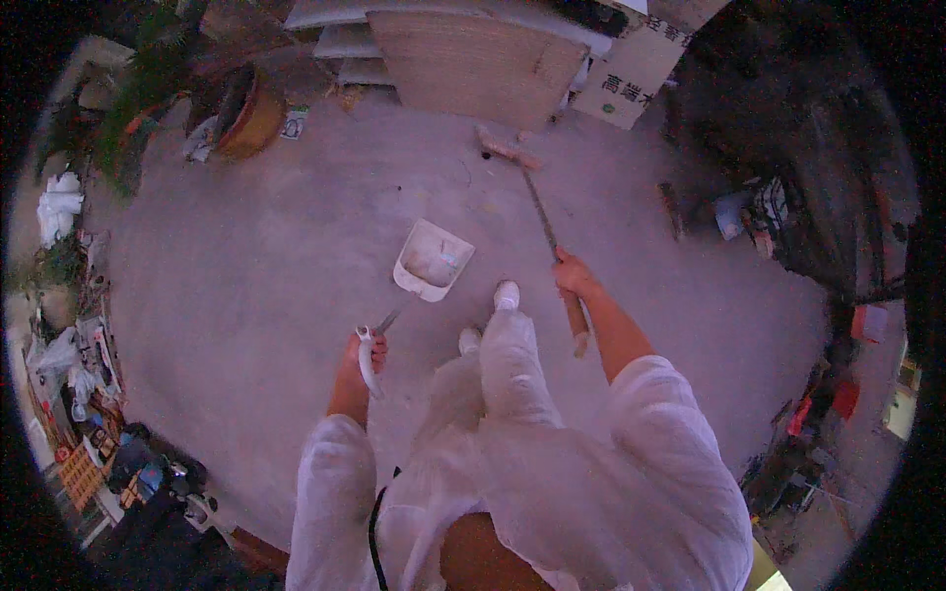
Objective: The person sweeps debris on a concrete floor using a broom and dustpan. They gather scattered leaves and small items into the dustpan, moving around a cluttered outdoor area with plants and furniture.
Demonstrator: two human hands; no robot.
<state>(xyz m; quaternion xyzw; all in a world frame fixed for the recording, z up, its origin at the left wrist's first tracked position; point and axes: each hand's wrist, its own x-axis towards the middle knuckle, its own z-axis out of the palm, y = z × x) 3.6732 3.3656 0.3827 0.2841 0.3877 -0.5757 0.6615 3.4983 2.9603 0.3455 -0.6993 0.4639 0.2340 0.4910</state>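
My left hand [376, 349] is closed round the handle of a long-handled dustpan [426, 288]. Its pale, squarish pan lies ahead of that hand, with a small light scrap inside. In my right hand [574, 274] is the stick of a broom [537, 204], gripped partway along, its thicker end sticking out below the fist. The pinkish broom head is at the far end of the stick, close to the floor and well apart from the dustpan. Both of my feet, in white shoes, stand between the two tools.
Large boards [473, 69] lean at the far side beside a white printed panel [631, 84]. A brown round pot [258, 116] stands far left. Clutter and bags [59, 360] line the left edge; dark furniture and red items [845, 399] line the right. Grey concrete floor [246, 266] lies between.
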